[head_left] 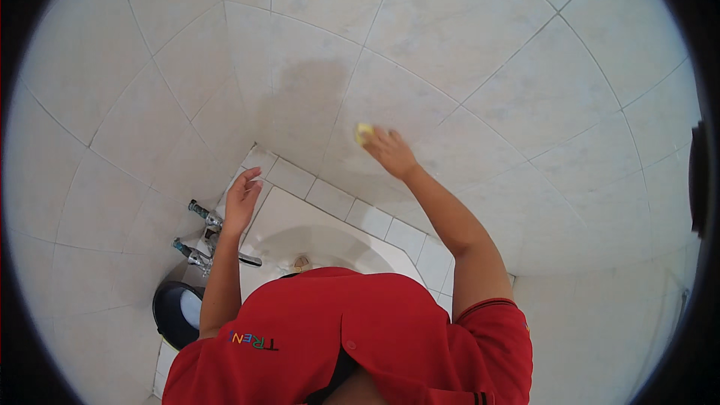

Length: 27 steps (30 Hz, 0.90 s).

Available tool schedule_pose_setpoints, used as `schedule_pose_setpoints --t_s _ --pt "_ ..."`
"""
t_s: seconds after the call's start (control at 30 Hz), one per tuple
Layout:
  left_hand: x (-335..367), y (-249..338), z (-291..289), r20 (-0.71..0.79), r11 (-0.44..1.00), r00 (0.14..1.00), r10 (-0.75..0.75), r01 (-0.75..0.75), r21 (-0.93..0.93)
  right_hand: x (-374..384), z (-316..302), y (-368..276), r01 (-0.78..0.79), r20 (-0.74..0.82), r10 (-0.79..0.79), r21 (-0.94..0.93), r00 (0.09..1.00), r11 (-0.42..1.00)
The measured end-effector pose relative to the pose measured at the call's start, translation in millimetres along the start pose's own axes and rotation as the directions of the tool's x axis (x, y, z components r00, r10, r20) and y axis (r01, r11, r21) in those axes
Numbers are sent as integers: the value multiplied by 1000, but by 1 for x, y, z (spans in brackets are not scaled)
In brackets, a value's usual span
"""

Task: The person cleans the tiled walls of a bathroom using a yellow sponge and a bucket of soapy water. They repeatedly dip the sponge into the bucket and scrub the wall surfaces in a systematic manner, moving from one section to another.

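Observation:
A small yellow sponge sits under the fingers of my right hand, against the pale tiled wall. That hand is slightly blurred, and its arm reaches up from the right. My left hand is raised over the tiled ledge near the corner, fingers loosely curved and apart, with nothing visible in it. Close to the left forearm are the metal taps and their spout.
Below the wall lies a cream bathtub with a white tiled ledge around it. A black bucket with something whitish inside stands at the lower left. At the far right edge is a dark brown object.

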<state>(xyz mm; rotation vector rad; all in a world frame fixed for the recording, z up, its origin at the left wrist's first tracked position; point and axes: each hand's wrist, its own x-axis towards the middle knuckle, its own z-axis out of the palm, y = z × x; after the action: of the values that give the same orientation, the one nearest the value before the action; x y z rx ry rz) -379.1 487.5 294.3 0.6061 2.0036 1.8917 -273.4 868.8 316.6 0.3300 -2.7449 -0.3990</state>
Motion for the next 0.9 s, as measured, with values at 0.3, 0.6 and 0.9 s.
schedule_pose_setpoints --t_s 0.3,0.6,0.9 --pt "-16 -43 -68 -160 996 983 -91 91 -4 -29 -180 88 -769 -785 467 -17 406 639" --pt "9 6 2 32 996 999 -40 37 80 -114 -22 11 -109 40 123 -253 992 961" --pt "12 7 3 32 989 998 -56 51 138 -174 -147 100 -906 -835 547 277 -63 319"
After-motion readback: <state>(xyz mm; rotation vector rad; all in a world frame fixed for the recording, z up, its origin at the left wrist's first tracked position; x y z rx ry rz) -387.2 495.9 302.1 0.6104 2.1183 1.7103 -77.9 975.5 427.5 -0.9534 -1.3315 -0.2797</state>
